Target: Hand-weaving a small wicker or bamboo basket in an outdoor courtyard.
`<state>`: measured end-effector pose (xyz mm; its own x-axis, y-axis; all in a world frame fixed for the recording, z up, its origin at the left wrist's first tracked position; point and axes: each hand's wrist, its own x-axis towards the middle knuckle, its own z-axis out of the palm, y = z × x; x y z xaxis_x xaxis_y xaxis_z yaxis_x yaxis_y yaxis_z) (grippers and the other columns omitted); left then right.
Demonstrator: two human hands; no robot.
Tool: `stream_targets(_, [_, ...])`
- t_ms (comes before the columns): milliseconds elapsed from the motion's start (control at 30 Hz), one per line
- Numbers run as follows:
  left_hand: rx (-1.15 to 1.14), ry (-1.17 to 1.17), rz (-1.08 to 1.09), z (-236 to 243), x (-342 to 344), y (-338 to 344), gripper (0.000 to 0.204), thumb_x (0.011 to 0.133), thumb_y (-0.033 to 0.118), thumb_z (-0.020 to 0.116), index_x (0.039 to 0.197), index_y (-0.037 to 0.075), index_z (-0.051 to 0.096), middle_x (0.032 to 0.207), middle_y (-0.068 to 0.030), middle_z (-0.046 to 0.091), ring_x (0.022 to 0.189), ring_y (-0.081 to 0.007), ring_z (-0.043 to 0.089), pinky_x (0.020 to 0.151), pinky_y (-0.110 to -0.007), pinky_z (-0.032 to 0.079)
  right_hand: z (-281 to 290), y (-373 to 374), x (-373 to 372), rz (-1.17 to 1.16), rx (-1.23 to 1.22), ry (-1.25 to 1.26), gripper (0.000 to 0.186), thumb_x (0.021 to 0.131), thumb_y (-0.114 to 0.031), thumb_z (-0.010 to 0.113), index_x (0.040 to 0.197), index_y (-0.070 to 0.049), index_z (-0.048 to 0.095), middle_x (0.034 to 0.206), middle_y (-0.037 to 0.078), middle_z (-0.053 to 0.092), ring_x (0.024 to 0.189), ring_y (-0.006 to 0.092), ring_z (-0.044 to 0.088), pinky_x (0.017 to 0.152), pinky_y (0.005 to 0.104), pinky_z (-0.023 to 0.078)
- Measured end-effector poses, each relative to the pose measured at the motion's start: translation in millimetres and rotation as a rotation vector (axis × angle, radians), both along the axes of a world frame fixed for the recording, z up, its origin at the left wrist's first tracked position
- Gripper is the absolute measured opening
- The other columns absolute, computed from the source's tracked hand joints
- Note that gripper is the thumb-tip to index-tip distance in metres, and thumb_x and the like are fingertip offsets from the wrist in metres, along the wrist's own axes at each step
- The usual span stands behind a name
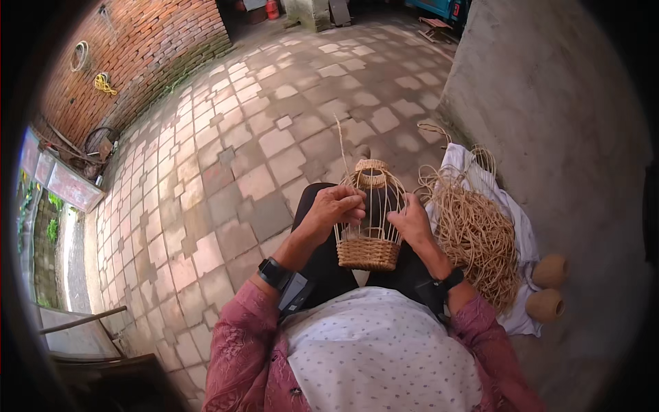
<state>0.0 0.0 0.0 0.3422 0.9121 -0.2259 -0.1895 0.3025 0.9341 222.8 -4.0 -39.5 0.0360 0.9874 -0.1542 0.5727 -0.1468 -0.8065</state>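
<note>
Between my knees stands a small woven straw basket (367, 254), its lower part a tight plaited band and its upper part open upright cords rising to a narrow woven ring (371, 174). My left hand (338, 207) is at the left side of the upright cords, fingers pinched together on a straw cord (341, 145) whose loose end sticks up past the ring. On the other side, my right hand (414, 221) has its thumb and fingers closed on one of the right-hand upright cords. The fingertips of both hands are partly hidden.
To my right a large tangled heap of straw cord (477, 240) lies on a white cloth (518, 213). Two round straw-coloured woven pieces (546, 305) sit beside it, near a grey wall (549, 103). Paving blocks (220, 172) cover the ground; a brick wall (144, 48) stands far left.
</note>
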Motion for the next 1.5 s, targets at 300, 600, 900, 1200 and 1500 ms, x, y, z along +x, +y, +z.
stream_targets(300, [0.008, -0.015, -0.049, 17.4, 11.5, 2.5, 0.019, 0.095, 0.017, 0.058, 0.103, 0.0, 0.064, 0.09, -0.0053, 0.067, 0.067, -0.0093, 0.065, 0.061, -0.024, 0.054, -15.3, -3.2, -6.3, -0.025, -0.016, 0.113, 0.061, 0.073, -0.023, 0.063, 0.124, 0.005, 0.046, 0.085, 0.023, 0.064, 0.085, 0.0371, 0.065, 0.079, 0.0407, 0.05])
stream_targets(600, [0.798, 1.037, 0.072, 10.5, 40.2, -11.4, 0.016, 0.085, 0.021, 0.064, 0.093, 0.008, 0.068, 0.072, -0.0149, 0.065, 0.07, -0.0331, 0.065, 0.064, -0.043, 0.051, -11.4, -11.9, 11.1, 0.013, 0.006, 0.251, 0.054, 0.077, -0.018, 0.063, 0.121, 0.007, 0.044, 0.067, 0.011, 0.061, 0.05, 0.0196, 0.059, 0.051, 0.0325, 0.048])
stream_targets(900, [0.168, 0.114, -0.115, 16.2, -10.1, -30.1, 0.024, 0.095, 0.018, 0.058, 0.117, 0.008, 0.06, 0.075, 0.0036, 0.055, 0.059, -0.0043, 0.051, 0.051, -0.02, 0.042, -15.5, -15.2, 15.4, 0.003, -0.041, 0.393, 0.053, 0.081, -0.018, 0.061, 0.123, 0.008, 0.043, 0.064, 0.005, 0.056, 0.046, 0.0109, 0.052, 0.044, 0.0266, 0.041])
stream_targets(1200, [-0.148, 0.057, 0.063, -1.4, -66.7, -46.4, 0.029, 0.1, 0.021, 0.052, 0.121, 0.003, 0.057, 0.081, 0.0003, 0.061, 0.067, -0.007, 0.058, 0.061, -0.02, 0.05, -19.9, -15.5, 15.3, 0.001, -0.019, 0.399, 0.052, 0.082, -0.017, 0.06, 0.124, 0.008, 0.043, 0.063, 0.004, 0.055, 0.046, 0.0106, 0.051, 0.043, 0.0268, 0.041])
stream_targets(1500, [0.025, -0.047, -0.006, 3.1, -17.6, -10.1, 0.023, 0.098, 0.02, 0.056, 0.109, 0.002, 0.064, 0.082, -0.0006, 0.062, 0.075, -0.0056, 0.059, 0.067, -0.02, 0.05, -21.9, -16.0, 17.5, -0.008, -0.075, 0.411, 0.051, 0.08, -0.014, 0.055, 0.125, 0.007, 0.043, 0.065, 0.003, 0.055, 0.044, 0.0103, 0.05, 0.039, 0.0256, 0.039])
